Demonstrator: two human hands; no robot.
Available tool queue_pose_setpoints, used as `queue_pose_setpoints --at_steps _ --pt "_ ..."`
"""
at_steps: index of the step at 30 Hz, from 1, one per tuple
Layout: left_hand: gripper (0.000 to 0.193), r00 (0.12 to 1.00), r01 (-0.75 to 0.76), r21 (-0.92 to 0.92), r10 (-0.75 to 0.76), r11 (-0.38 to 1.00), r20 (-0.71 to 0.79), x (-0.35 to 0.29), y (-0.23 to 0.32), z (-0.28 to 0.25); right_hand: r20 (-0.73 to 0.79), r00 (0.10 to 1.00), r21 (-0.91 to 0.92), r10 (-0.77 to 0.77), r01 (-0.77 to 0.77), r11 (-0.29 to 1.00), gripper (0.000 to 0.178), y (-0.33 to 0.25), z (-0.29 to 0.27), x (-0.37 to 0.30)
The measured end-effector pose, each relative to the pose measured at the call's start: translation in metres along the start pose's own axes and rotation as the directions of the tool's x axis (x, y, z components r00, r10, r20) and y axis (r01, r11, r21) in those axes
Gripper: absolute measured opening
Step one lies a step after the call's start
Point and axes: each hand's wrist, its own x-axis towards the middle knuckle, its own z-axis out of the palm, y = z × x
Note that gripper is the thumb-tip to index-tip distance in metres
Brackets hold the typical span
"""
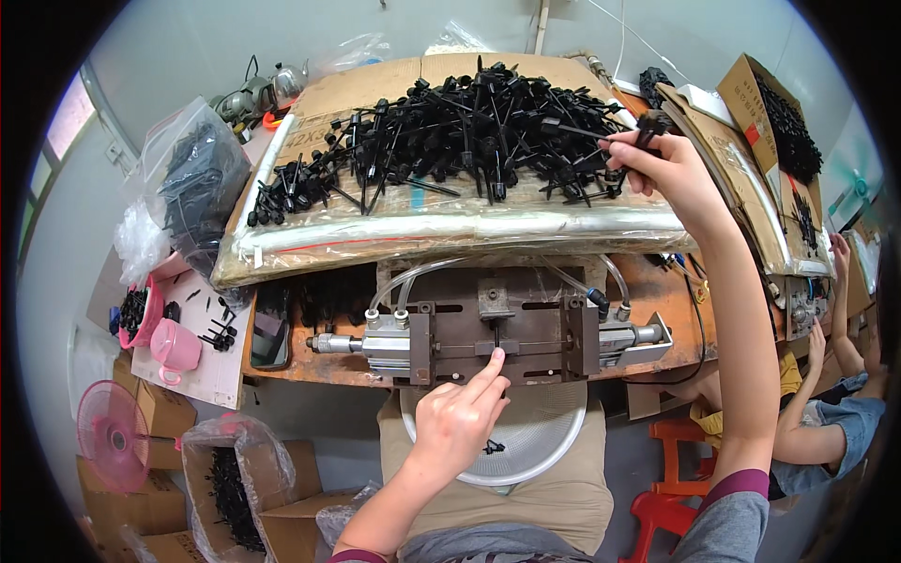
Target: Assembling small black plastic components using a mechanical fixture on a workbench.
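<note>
My left hand (460, 418) reaches up to a metal press fixture (497, 328) on the bench, its fingertips pinching a small black plastic part (496, 349) seated in the fixture's middle slot. My right hand (657, 164) is stretched far forward to the right end of a big heap of black plastic parts (450, 127) and grips one long black part (619, 136) from it. The heap lies on a plastic-wrapped cardboard shelf (441, 230) above the fixture. A round metal bowl (526, 441) rests on my lap under the fixture, with one black part (493, 448) in it.
Clear air hoses (413, 277) run to pneumatic cylinders (375, 345) on both sides of the fixture. At left are a pink cup (174, 347), a pink fan (113, 436), bagged parts (192, 183) and open boxes (235, 488). Another person (826, 413) sits at right by cardboard boxes (770, 113) and red stools (671, 469).
</note>
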Motion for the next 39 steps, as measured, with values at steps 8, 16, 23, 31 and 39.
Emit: queue_pose_setpoints --at_steps 8,16,23,31,39 --pt "0.046 0.986 0.103 -0.384 -0.044 0.918 0.16 -0.009 0.021 -0.038 -0.013 1.0 0.459 0.017 -0.009 0.888 0.028 -0.007 0.01 -0.018" --pt "0.062 0.877 0.341 -0.937 -0.385 0.08 0.286 -0.001 0.007 -0.055 0.489 0.855 0.409 0.172 -0.399 0.82 0.02 -0.006 0.073 -0.12" --pt "0.033 0.978 0.203 -0.834 -0.141 0.513 0.151 -0.011 0.009 -0.061 0.488 0.834 0.485 0.258 -0.505 0.714 0.024 0.017 0.087 -0.157" --pt "0.03 0.998 -0.01 -0.071 0.007 0.997 -0.054 -0.009 0.004 -0.004 0.099 0.975 0.564 0.201 -0.221 0.795 0.016 0.023 0.094 -0.183" --pt "0.027 1.0 -0.004 0.077 0.002 0.997 0.026 -0.001 0.003 0.001 0.028 0.993 0.559 0.113 -0.109 0.822 0.015 0.026 0.099 -0.2"
